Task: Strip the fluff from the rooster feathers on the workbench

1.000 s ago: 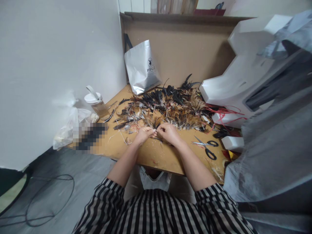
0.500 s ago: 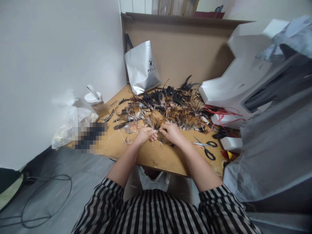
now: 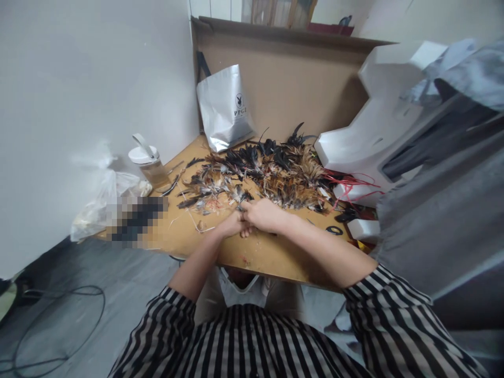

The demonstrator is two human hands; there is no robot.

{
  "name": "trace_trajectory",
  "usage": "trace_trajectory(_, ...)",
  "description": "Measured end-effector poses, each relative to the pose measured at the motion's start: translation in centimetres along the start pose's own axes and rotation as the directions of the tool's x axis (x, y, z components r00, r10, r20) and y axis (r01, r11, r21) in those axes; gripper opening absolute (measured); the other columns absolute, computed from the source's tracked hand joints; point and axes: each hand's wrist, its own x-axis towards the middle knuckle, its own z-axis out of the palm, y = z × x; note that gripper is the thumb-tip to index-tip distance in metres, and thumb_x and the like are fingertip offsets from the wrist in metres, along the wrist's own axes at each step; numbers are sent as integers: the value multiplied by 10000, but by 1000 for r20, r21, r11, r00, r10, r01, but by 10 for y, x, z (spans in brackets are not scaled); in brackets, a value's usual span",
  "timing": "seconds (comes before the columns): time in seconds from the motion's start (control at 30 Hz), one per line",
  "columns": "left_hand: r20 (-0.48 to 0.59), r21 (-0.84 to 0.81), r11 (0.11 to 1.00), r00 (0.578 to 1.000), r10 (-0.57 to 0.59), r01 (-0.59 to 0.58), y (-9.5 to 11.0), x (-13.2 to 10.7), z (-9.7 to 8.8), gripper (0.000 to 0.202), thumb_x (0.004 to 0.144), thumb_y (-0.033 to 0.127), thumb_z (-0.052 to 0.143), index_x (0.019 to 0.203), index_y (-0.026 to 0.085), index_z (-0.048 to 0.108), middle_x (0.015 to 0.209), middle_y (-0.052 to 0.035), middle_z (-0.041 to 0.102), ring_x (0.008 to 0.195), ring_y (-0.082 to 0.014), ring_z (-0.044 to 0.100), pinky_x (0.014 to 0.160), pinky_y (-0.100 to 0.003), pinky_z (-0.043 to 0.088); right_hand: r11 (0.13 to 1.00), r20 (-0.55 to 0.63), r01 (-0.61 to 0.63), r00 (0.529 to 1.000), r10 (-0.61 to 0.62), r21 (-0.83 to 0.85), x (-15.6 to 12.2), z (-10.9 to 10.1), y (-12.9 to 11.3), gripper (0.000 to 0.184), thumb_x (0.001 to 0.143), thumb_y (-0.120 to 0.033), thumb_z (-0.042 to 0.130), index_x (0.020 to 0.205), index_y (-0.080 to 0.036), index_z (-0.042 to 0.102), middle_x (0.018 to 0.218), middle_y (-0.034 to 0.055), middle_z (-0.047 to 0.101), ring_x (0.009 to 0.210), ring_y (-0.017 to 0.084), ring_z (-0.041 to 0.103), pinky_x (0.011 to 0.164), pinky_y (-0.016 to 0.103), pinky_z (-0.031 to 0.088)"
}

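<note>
A wide heap of black, brown and tan feathers (image 3: 271,170) covers the middle of the wooden table (image 3: 189,236). My left hand (image 3: 232,224) and my right hand (image 3: 262,214) are pressed together at the heap's near edge. Both have their fingers curled in a pinch around a small bunch of feathers (image 3: 241,198) that sticks up between them. My right forearm crosses over the spot where the scissors lie, and only one black handle loop (image 3: 334,230) shows.
A silver bag (image 3: 225,107) leans on the cardboard backboard. A lidded jar (image 3: 148,164) and a plastic bag (image 3: 103,197) stand at the left. White foam blocks (image 3: 366,131), red strings (image 3: 354,184) and grey cloth (image 3: 444,210) crowd the right. Cable lies on the floor.
My hands have come closer together and shifted slightly left, the right hand now over the left. My right forearm swung across and hides most of the scissors. The view tilted a little.
</note>
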Motion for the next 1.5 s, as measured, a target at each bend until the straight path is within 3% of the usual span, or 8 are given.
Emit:
trace_trajectory(0.2, 71, 4, 1000, 997, 22, -22, 4, -2, 6, 321, 725, 386, 540, 613, 88, 584, 479, -33, 556, 417, -84, 517, 437, -193, 417, 911, 56, -38, 998, 16, 410, 17, 21, 45, 154, 710, -218, 524, 697, -141, 657, 772, 59, 629, 678, 124, 553, 601, 207, 370)
trace_trajectory(0.43, -111, -142, 988, 993, 43, -58, 13, -1, 6, 301, 706, 380, 565, 668, 85, 613, 546, -54, 603, 444, -87, 539, 451, -189, 429, 181, -53, 14, 975, 214, 983, 12, 73, 66, 223, 619, -316, 589, 712, -121, 642, 682, 31, 628, 624, 122, 548, 613, 236, 408)
trace_trajectory(0.6, -383, -271, 955, 924, 10, -123, 11, 4, 0, 271, 659, 364, 615, 677, 94, 608, 598, -62, 627, 460, -82, 540, 434, -177, 418, 15, -28, 25, 823, 568, 1000, 11, 92, 37, 231, 627, -355, 594, 655, -126, 606, 539, -20, 545, 484, 78, 442, 519, 215, 355)
trace_trajectory(0.7, -474, -295, 946, 880, -26, -131, 8, 8, -2, 257, 648, 353, 623, 661, 97, 602, 604, -61, 630, 454, -78, 535, 432, -176, 420, 109, -49, -31, 750, 660, 994, 8, 96, 23, 243, 671, -361, 565, 689, -123, 613, 573, -9, 560, 502, 82, 443, 527, 217, 347)
trace_trajectory(0.87, -514, -285, 953, 855, -61, -103, 2, 12, -2, 235, 665, 330, 603, 660, 95, 602, 568, -51, 616, 438, -72, 528, 434, -174, 424, 562, -315, -137, 711, 629, 816, -1, 87, 7, 217, 778, -274, 461, 674, -145, 601, 668, 26, 563, 646, 111, 492, 635, 228, 357)
trace_trajectory(1.13, -358, 70, 995, 929, 96, -76, -12, 11, 4, 191, 737, 229, 493, 626, 104, 586, 474, -9, 557, 407, -75, 515, 427, -187, 426, 939, -220, -249, 928, 301, 237, -4, 43, 1, 193, 803, -252, 431, 768, -147, 588, 819, 90, 560, 755, 156, 496, 638, 235, 331)
trace_trajectory(1.3, -186, 141, 981, 970, 158, -133, -11, 5, 12, 258, 747, 316, 510, 613, 105, 579, 474, -11, 543, 400, -65, 491, 415, -173, 401, 866, -95, -81, 985, 146, 494, 3, 39, 40, 144, 734, -219, 484, 693, -148, 602, 747, 44, 600, 698, 121, 512, 629, 208, 339)
trace_trajectory(1.5, -296, -66, 985, 946, 135, -161, 9, 1, 11, 301, 722, 398, 531, 642, 113, 588, 490, -10, 547, 401, -68, 477, 415, -183, 380, 344, -144, 33, 942, 302, 938, -5, 71, 59, 245, 683, -350, 529, 693, -121, 616, 664, 13, 585, 599, 104, 488, 602, 223, 367)
